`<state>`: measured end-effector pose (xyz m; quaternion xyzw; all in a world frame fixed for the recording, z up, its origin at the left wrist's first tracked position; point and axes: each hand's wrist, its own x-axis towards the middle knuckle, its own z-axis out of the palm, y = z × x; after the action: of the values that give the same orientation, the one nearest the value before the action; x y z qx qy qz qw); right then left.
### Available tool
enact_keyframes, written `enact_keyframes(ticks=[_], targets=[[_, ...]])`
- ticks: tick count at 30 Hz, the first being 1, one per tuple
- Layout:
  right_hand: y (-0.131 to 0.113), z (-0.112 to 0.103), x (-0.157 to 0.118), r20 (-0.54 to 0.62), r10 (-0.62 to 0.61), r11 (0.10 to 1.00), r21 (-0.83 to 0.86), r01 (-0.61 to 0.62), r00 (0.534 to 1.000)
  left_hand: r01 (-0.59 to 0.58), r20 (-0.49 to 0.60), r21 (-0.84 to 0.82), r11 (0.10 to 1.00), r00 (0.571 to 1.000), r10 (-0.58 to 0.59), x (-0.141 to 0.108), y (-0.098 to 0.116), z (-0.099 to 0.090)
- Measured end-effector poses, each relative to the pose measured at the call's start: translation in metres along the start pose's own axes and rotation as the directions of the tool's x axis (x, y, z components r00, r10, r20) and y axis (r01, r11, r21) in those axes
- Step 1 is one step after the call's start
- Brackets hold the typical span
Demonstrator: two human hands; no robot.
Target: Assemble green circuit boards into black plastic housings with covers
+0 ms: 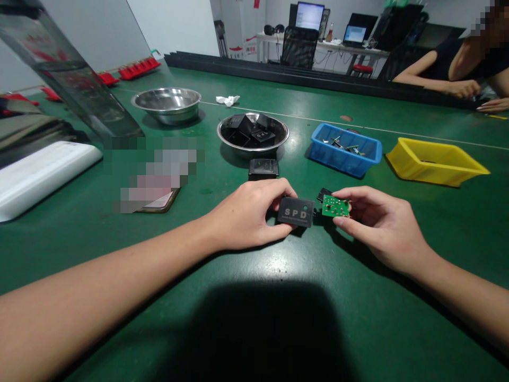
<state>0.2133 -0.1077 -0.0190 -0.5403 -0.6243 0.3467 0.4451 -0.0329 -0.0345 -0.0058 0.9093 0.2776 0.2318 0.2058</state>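
Observation:
My left hand [254, 215] is closed around a black plastic case [295, 212] marked "SPD", its lettered face turned toward me. Facing it, my right hand [382, 225] pinches a small green circuit board [335, 207] between thumb and fingers. Dark parts stick out from the board's left side, close to the case; whether they touch it I cannot tell. Just beyond my left hand another black case [263, 167] lies on the table. Behind that, a steel bowl [225, 142] holds several similar black cases [240, 126].
A blue bin [345, 158] with small metal-and-board parts and a yellow bin [441, 171] stand at the right. Another steel bowl [167, 101], a phone [159, 201], a clear bottle [79, 79] and a white object [47, 175] are leftward. A person [457, 69] leans at the far right.

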Motion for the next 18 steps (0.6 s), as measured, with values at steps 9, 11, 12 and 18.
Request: enact_keyframes(ticks=[9, 11, 12, 18], targets=[[0.0028, 0.0002, 0.0, 0.004, -0.009, 1.0, 0.007, 0.009, 1.0, -0.006, -0.01, 0.023, 1.0, 1.0, 0.006, -0.0007, -0.0016, 0.0013], [0.0028, 0.0, -0.0002, 0.007, -0.007, 1.0, 0.009, 0.007, 1.0, -0.008, -0.013, 0.023, 1.0, 1.0, 0.008, -0.0008, -0.0017, 0.0016], [0.0026, -0.0001, -0.0003, 0.007, -0.007, 1.0, 0.007, 0.007, 1.0, -0.009, -0.015, 0.023, 1.0, 1.0, 0.01, -0.0008, -0.0018, 0.0016], [0.0019, -0.0003, -0.0001, 0.004, -0.006, 1.0, 0.001, 0.006, 1.0, -0.007, -0.012, 0.018, 1.0, 1.0, 0.007, 0.0, -0.0017, 0.001]])
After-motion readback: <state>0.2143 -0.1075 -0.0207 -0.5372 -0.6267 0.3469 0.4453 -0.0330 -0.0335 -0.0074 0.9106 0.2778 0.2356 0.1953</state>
